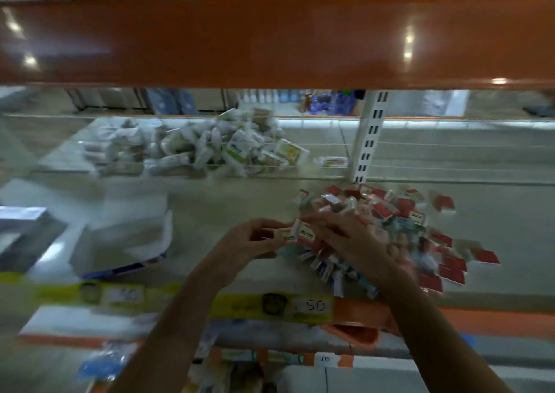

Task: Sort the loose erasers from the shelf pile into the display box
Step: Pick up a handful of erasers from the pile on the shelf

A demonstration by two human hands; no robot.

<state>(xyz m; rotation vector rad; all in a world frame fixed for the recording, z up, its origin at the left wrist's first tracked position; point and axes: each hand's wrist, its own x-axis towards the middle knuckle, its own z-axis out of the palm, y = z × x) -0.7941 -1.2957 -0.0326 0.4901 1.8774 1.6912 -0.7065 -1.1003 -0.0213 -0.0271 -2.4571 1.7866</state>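
Note:
A pile of loose erasers [405,224] in red, white and blue wrappers lies on the shelf to the right. My left hand [255,241] holds a few small erasers [295,232] at the pile's left edge. My right hand [345,236] reaches over the pile, its fingers touching the same erasers. A white display box [126,236] with a blue lower edge stands on the shelf to the left, blurred.
A heap of white packets [195,146] fills the shelf's back. A white slotted upright [369,140] rises behind the eraser pile. An orange beam [270,41] crosses overhead. A yellow price strip [240,302] lines the shelf front; a grey box [24,236] sits far left.

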